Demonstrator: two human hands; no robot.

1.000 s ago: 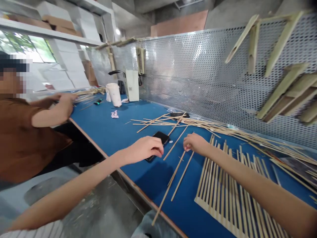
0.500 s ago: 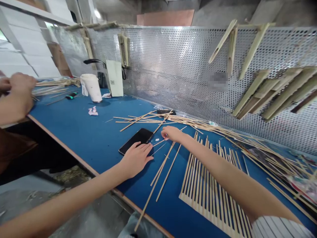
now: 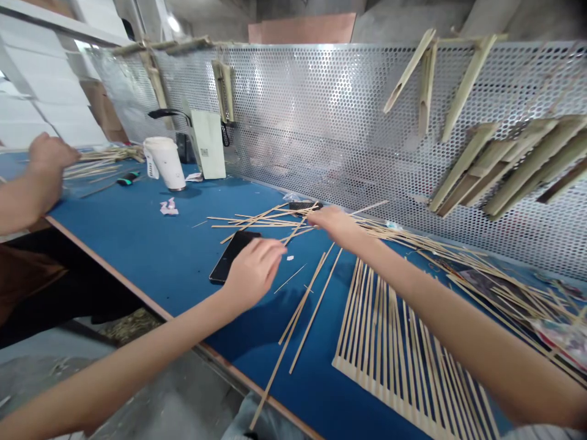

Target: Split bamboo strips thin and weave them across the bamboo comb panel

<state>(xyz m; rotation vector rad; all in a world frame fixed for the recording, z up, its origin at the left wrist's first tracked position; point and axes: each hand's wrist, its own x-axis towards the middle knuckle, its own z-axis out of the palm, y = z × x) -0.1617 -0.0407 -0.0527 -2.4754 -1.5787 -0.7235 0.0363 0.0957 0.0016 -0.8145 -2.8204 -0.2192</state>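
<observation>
My right hand [image 3: 337,225] is over the heap of thin bamboo strips at the back, its fingers closed and partly hidden. A bamboo strip [image 3: 370,207] sticks out past it towards the perforated panel and appears to be in its grip. My left hand [image 3: 254,269] is raised beside a black phone [image 3: 229,261], covering part of it. Its fingers are close together and slightly blurred; strip ends lie near the fingertips, but whether they hold one is unclear. Several loose strips [image 3: 314,311] lie in front. A row of parallel strips joined along one edge [image 3: 380,388] lies below my right forearm.
A perforated metal panel [image 3: 312,122] with hanging bamboo pieces [image 3: 468,91] stands behind the blue table [image 3: 183,250]. Further left are a white cup [image 3: 167,162], a pale paper bag [image 3: 208,146], crumpled paper [image 3: 169,208] and a green-and-black tool [image 3: 127,178]. Another person's hand [image 3: 50,153] is at far left.
My left hand has lifted from the phone, its fingers drawn together; the phone sits slightly further left. My right hand has moved away from me to the strip heap, where a strip now projects beyond it.
</observation>
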